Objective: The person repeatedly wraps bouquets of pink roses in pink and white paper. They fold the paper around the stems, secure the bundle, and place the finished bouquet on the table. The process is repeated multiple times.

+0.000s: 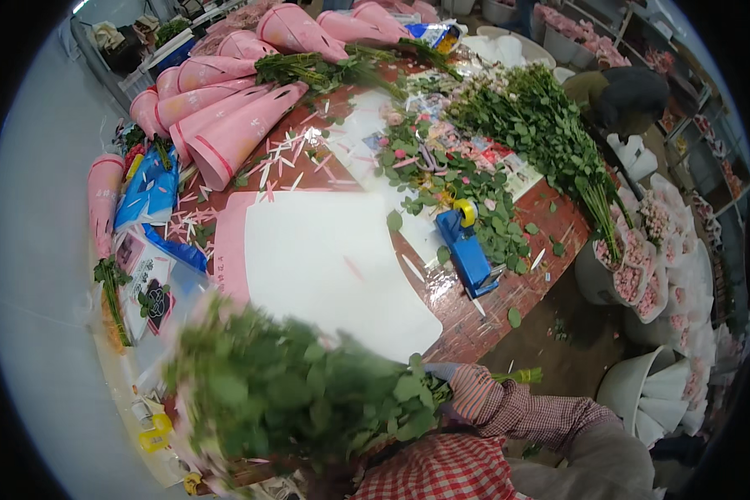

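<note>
My right hand (445, 379), in a glove with a striped cuff, is closed around the stems of a large leafy bunch of flowers (300, 387). The bunch is blurred and lies sideways in front of me, its leaves to the left. Its bound stem ends (525, 375) stick out to the right of my wrist. My left hand is not in view. Just beyond the bunch, a white wrapping sheet (331, 262) with a pink border lies flat on the red-brown table (512, 312).
A blue tape dispenser (465, 256) stands right of the sheet, with purple-handled scissors (430, 159) among cut leaves behind it. Pink-wrapped bouquets (244, 134) line the far left. Long-stemmed flowers (531, 119) lie at the far right. Buckets of flowers (631, 375) and a bending person (625, 97) are beyond.
</note>
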Tool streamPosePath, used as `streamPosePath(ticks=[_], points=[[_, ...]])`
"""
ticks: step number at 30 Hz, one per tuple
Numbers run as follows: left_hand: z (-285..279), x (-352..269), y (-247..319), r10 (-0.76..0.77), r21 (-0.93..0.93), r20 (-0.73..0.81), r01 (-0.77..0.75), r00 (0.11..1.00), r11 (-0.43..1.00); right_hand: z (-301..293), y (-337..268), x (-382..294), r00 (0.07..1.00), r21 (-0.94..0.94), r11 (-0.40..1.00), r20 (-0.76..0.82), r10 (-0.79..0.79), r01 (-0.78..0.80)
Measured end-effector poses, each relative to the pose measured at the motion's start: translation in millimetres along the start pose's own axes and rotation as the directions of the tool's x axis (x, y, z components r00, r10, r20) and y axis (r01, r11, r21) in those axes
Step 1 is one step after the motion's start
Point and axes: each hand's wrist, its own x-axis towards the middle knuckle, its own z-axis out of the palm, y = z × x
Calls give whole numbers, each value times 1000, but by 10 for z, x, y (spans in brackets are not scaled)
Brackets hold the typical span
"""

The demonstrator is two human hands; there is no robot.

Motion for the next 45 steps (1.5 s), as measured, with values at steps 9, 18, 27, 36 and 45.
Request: streamPosePath(ticks=[9,18,27,36,45], points=[[839,653,-211,105,339,-27,-90,994,937,-406,87,-132,809,-18,980,-562,-174,198],[96,507,-13,54,313,-109,-17,993,950,-697,751,-413,538,5,901,-803,-255,434],[-387,505,-1,-60,335,57,38,997,942,-929,1460,-479,503,-351,933,-793,-344,85],[-1467,619,-193,-249,493,108,165,963,854,-979,1192,-434,386,-523,850,-799,-462,-66],[-1199,357,351,-366,568,338,122,867,814,-998,1568,-58,493,105,772,-820,-289,627]])
